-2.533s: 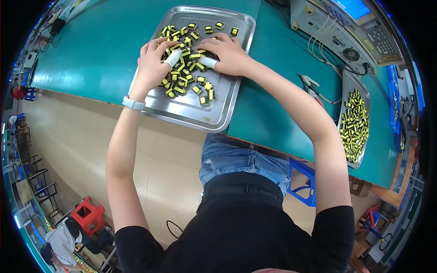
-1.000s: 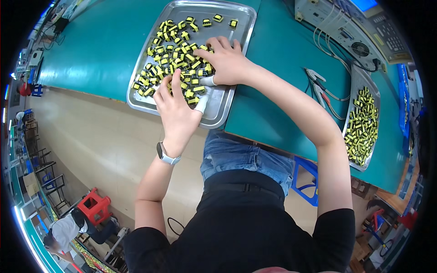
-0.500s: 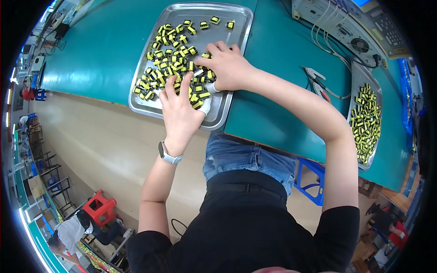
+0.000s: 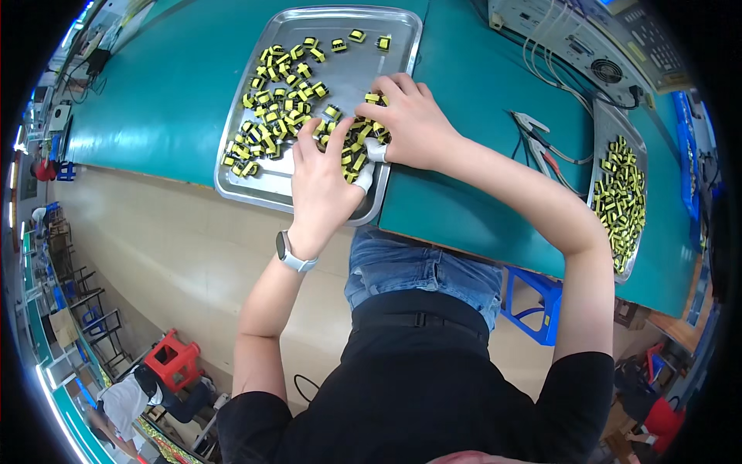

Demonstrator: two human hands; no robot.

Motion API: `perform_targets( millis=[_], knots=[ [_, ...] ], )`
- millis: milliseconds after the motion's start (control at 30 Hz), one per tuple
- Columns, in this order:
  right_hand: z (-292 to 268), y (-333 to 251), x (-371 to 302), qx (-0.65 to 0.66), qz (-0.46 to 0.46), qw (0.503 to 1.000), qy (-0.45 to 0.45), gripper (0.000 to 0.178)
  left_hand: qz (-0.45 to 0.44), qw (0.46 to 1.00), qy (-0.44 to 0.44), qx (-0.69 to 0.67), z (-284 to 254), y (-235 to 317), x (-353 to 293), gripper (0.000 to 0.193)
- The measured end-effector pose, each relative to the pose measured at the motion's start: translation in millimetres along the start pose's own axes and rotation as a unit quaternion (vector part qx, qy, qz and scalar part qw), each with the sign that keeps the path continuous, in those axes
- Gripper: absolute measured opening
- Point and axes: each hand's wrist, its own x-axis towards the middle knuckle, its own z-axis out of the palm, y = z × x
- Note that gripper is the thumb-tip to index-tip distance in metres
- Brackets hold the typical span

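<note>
Small yellow-and-black transformers (image 4: 274, 112) lie scattered over the left part of a metal tray (image 4: 390, 69). A cluster of transformers (image 4: 357, 139) is cupped between my two hands at the tray's right side. My left hand (image 4: 318, 182) curls round the near left of this cluster, its fingers bent over the parts. From the right, my right hand (image 4: 413, 124) closes round the far side, fingertips hooked over the transformers. Both thumbs wear white covers and sit close together at the near side. Parts under the palms are hidden.
A second tray (image 4: 593, 182) full of transformers (image 4: 620, 201) stands at the right. Clip leads (image 4: 533, 135) lie beside it, below a bench instrument (image 4: 580, 46) with cables. A blue stool (image 4: 537, 305) is under the table; a person (image 4: 127, 398) sits at the lower left.
Both hands have moved right, drawing a cluster of transformers away from the pile. Bare tray now shows between the pile and my left hand.
</note>
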Motion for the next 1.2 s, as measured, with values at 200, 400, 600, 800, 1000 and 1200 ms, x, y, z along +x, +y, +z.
perform_targets(
  millis=[200, 400, 600, 800, 1000, 1200],
  knots=[
    [-3, 11, -22, 0.052, 0.008, 0.994, 0.096, 0.053, 0.034, 0.996, -0.079, 0.021, -4, 2, 20, 0.091],
    [-12, 19, -49, 0.007, 0.0, 0.995, 0.099, 0.054, 0.092, 0.987, -0.124, 0.052, -5, -7, 45, 0.086],
    [-18, 26, -68, 0.01, 0.028, 0.995, 0.097, 0.049, 0.119, 0.977, -0.17, 0.042, 0, -11, 70, 0.077],
    [-22, 30, -78, 0.021, 0.105, 0.991, 0.081, 0.058, 0.147, 0.98, -0.096, 0.096, 24, -21, 86, 0.071],
    [-22, 28, -82, 0.047, 0.087, 0.994, 0.041, 0.082, 0.153, 0.98, -0.109, 0.07, 19, -18, 96, 0.055],
    [-18, 15, -75, 0.034, 0.092, 0.995, 0.03, 0.081, 0.162, 0.978, -0.124, 0.043, 11, -17, 99, 0.049]
  ],
)
